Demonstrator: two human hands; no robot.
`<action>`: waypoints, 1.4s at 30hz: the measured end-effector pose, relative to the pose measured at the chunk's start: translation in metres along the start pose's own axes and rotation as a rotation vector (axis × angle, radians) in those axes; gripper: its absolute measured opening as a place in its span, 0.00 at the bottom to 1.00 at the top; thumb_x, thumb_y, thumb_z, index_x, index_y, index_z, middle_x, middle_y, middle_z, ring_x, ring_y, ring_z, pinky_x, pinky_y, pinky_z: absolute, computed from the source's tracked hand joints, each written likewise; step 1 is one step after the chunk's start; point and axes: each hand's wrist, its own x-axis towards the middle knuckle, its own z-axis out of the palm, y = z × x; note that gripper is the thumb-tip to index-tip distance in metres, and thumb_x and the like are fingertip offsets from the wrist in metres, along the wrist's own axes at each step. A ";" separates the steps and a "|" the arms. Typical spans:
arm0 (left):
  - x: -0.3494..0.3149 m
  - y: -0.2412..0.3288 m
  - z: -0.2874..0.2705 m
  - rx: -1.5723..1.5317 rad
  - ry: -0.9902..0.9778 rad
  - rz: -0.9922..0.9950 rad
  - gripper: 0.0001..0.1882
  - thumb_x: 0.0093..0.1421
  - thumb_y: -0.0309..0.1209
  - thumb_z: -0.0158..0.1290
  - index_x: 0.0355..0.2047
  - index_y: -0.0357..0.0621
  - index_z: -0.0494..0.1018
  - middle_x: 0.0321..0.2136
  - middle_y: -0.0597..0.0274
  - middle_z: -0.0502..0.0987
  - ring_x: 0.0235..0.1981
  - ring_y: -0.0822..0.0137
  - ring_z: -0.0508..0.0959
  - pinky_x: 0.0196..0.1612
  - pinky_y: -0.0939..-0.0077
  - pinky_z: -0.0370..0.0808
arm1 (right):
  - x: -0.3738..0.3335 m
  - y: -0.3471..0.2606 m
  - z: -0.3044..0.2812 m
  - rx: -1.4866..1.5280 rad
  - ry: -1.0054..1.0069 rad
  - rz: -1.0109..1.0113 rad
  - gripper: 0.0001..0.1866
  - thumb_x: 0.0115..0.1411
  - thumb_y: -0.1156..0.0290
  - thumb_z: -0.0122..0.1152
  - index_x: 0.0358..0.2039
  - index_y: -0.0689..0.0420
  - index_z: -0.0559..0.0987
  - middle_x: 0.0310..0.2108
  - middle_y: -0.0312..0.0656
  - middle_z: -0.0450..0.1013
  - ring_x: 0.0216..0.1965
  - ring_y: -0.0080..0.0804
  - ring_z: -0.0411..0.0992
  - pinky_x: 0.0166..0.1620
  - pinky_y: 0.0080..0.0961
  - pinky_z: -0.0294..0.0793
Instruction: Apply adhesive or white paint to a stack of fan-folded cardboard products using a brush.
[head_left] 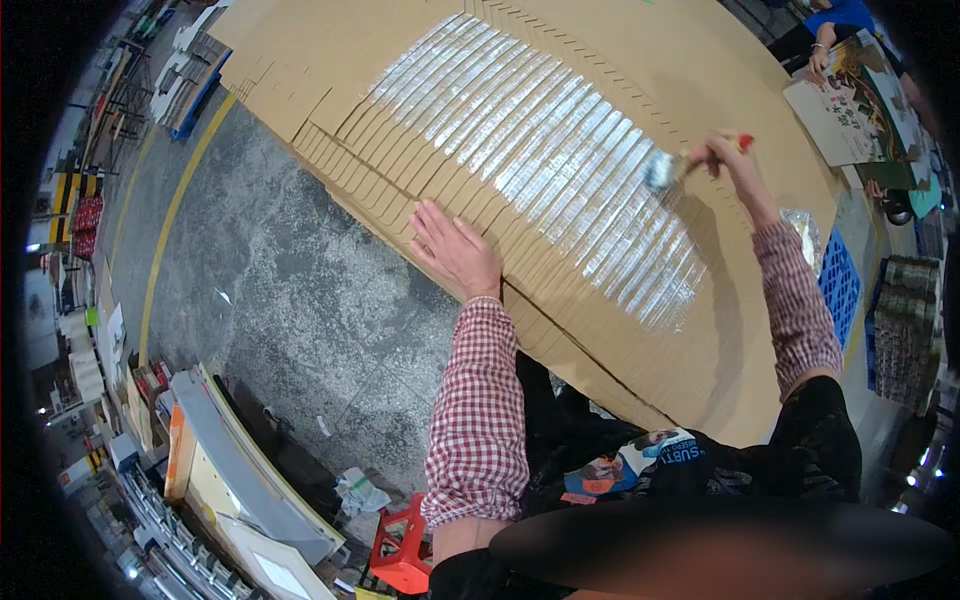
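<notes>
Already shiny midway along the cardboard [545, 170], dull toward the edges; gripping the brush [664, 171] in the curled right hand [728, 162]; resting the left hand [460, 253] flat, holding nothing.

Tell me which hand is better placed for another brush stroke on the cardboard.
Probably your right hand: it holds the brush over the shiny strips. Your left hand rests palm-down on the cardboard, without a tool.

I see a broad brown cardboard surface [715, 65] bearing overlapping cardboard sheets [395, 165], fanned in steps, glossy streaks [540, 130] lying across their exposed strips; what supports it underneath I cannot tell. Beside it, on the grey floor [290, 270], my feed shows a red stool [405, 547] and a crumpled pale bundle [360, 492].
</notes>
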 end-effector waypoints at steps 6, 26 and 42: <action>-0.003 0.008 0.003 -0.013 0.004 0.014 0.26 0.63 0.37 0.29 0.61 0.39 0.49 0.62 0.54 0.51 0.64 0.57 0.47 0.63 0.57 0.38 | -0.004 -0.014 0.002 0.083 0.081 -0.133 0.12 0.57 0.68 0.49 0.21 0.61 0.75 0.23 0.41 0.75 0.19 0.20 0.66 0.22 0.16 0.64; -0.005 -0.001 0.007 0.023 0.020 0.015 0.26 0.64 0.37 0.28 0.61 0.40 0.49 0.62 0.56 0.52 0.64 0.59 0.48 0.63 0.57 0.39 | -0.067 0.031 -0.034 0.178 0.113 0.040 0.14 0.56 0.66 0.48 0.20 0.61 0.76 0.23 0.40 0.75 0.17 0.19 0.66 0.23 0.16 0.65; -0.140 0.029 -0.020 -0.166 0.005 0.135 0.31 0.65 0.42 0.26 0.61 0.33 0.40 0.63 0.46 0.38 0.65 0.55 0.39 0.65 0.60 0.35 | -0.183 0.067 -0.081 0.046 0.160 0.154 0.12 0.55 0.68 0.48 0.19 0.59 0.74 0.19 0.38 0.73 0.14 0.18 0.64 0.17 0.15 0.62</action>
